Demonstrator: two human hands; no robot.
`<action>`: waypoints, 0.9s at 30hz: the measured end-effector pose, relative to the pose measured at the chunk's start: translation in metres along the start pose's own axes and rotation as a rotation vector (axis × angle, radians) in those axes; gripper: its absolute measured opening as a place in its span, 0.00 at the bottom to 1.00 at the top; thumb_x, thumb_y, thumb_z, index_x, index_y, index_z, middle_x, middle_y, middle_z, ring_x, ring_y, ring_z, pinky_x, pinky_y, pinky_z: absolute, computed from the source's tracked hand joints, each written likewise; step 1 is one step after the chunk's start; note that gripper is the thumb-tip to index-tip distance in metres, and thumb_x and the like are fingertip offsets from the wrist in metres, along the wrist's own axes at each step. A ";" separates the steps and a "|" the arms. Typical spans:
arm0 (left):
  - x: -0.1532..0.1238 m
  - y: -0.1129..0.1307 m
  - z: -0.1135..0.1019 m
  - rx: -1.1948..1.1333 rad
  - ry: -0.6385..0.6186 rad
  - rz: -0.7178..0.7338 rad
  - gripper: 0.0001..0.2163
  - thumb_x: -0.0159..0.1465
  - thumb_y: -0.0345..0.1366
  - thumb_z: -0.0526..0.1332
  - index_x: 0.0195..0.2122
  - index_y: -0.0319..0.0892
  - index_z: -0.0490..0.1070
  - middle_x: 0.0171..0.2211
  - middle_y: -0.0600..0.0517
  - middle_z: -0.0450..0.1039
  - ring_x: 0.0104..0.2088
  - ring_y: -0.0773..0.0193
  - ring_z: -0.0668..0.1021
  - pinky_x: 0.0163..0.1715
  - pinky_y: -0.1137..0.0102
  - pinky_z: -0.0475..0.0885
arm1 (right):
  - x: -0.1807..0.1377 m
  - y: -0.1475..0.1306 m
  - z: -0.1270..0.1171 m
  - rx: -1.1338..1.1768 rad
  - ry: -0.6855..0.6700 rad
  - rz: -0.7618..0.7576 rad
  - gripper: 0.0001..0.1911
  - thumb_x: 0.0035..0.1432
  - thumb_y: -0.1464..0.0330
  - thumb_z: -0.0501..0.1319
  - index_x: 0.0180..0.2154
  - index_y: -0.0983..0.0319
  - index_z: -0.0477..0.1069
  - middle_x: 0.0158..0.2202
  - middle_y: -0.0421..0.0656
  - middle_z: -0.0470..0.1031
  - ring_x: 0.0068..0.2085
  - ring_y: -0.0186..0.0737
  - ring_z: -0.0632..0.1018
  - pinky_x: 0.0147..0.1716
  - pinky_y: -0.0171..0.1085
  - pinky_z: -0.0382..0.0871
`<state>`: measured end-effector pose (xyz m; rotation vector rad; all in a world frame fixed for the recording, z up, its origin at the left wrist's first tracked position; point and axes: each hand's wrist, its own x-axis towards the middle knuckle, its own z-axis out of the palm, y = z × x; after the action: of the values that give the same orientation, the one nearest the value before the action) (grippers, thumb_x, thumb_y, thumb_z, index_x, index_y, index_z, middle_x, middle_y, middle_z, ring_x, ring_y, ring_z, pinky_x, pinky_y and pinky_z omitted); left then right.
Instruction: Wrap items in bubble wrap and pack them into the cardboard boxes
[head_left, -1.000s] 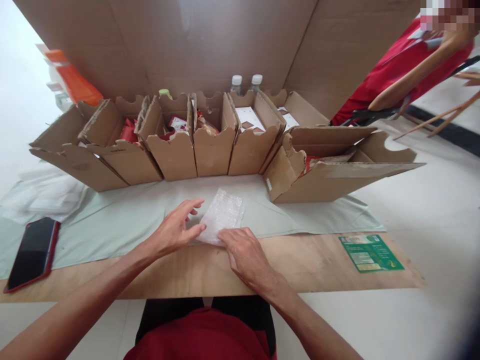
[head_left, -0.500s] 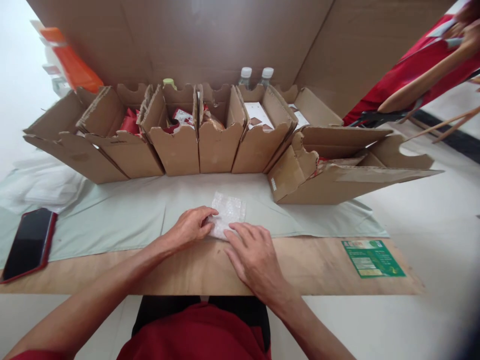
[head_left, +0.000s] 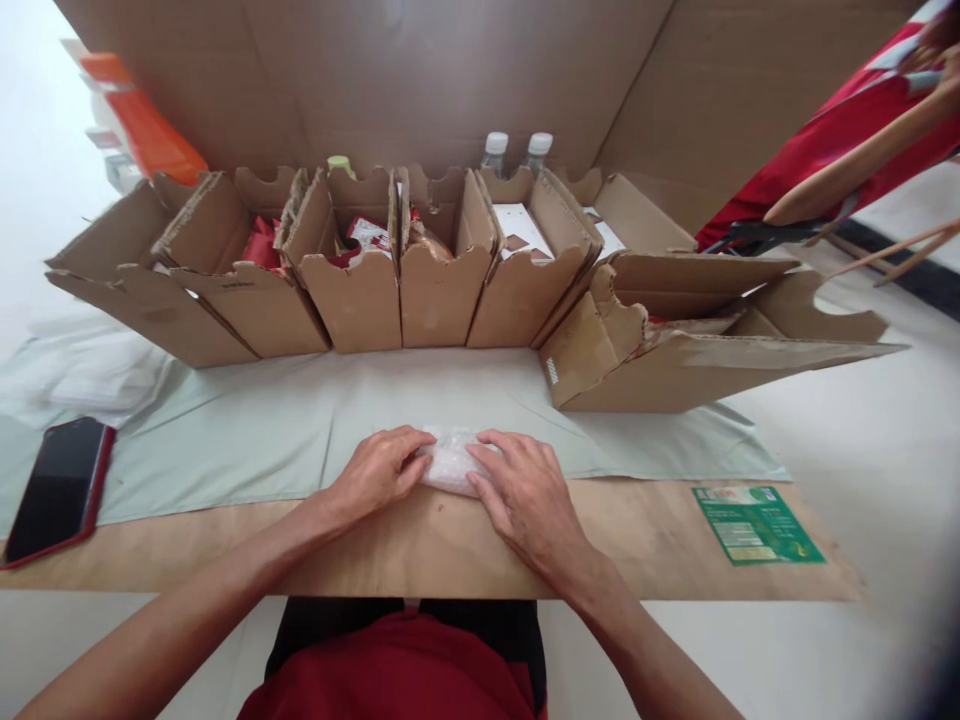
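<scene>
A small bundle of clear bubble wrap (head_left: 451, 462) lies at the front edge of the pale green cloth (head_left: 300, 430), close to the bare wood of the table (head_left: 442, 540). My left hand (head_left: 386, 465) grips its left end, thumb toward me and fingers over the far side. From the other end, my right hand (head_left: 525, 490) holds it between thumb and curled fingers. Whatever the wrap may contain is hidden.
Several cardboard bins (head_left: 442, 300) stand in a row behind, with red packets and white boxes inside. Another bin (head_left: 675, 370) sits angled at right. A phone (head_left: 60, 490) lies left, a green card (head_left: 757, 525) right. A person in red (head_left: 840, 150) is at far right.
The bubble wrap has become shorter and more compact, its far flap now folded or rolled in. Both hands have shifted slightly, the right one moving a little to the right.
</scene>
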<state>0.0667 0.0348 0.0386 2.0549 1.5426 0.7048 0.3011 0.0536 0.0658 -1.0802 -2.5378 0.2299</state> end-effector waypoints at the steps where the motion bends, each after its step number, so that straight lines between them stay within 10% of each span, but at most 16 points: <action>1: 0.005 -0.001 0.003 0.004 0.021 -0.021 0.12 0.67 0.33 0.58 0.49 0.44 0.78 0.40 0.48 0.79 0.35 0.60 0.80 0.38 0.66 0.75 | 0.001 -0.002 0.001 -0.062 0.028 -0.029 0.12 0.69 0.70 0.59 0.51 0.61 0.75 0.53 0.51 0.78 0.52 0.54 0.75 0.50 0.50 0.66; 8: -0.012 0.013 -0.004 -0.105 0.191 -0.196 0.15 0.70 0.41 0.56 0.53 0.42 0.73 0.41 0.47 0.78 0.37 0.60 0.80 0.39 0.66 0.77 | 0.010 0.004 0.023 0.010 -0.021 -0.041 0.10 0.68 0.72 0.60 0.50 0.60 0.75 0.45 0.47 0.82 0.44 0.50 0.78 0.46 0.48 0.66; 17: -0.038 0.062 0.031 -1.026 0.253 -0.428 0.22 0.65 0.48 0.65 0.56 0.41 0.72 0.54 0.43 0.79 0.57 0.52 0.79 0.60 0.58 0.72 | -0.012 -0.024 0.025 0.831 0.098 0.407 0.10 0.68 0.64 0.60 0.47 0.55 0.77 0.43 0.41 0.82 0.44 0.45 0.80 0.46 0.41 0.72; 23: -0.040 0.067 0.022 -0.898 0.246 -0.416 0.12 0.64 0.42 0.64 0.45 0.41 0.77 0.41 0.47 0.82 0.43 0.56 0.82 0.44 0.66 0.76 | -0.022 -0.023 0.005 0.940 0.011 0.365 0.11 0.61 0.67 0.64 0.46 0.58 0.77 0.47 0.43 0.80 0.47 0.44 0.78 0.52 0.41 0.70; 27: -0.046 0.066 0.015 -0.590 0.171 -0.163 0.07 0.65 0.35 0.61 0.39 0.45 0.79 0.33 0.53 0.77 0.33 0.63 0.78 0.35 0.71 0.71 | -0.023 -0.012 -0.023 0.942 -0.105 0.320 0.41 0.50 0.64 0.74 0.65 0.58 0.66 0.62 0.48 0.70 0.53 0.45 0.75 0.56 0.42 0.67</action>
<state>0.1135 -0.0270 0.0643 1.4489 1.3560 1.1337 0.3171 0.0283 0.0841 -1.0375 -1.8900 1.4117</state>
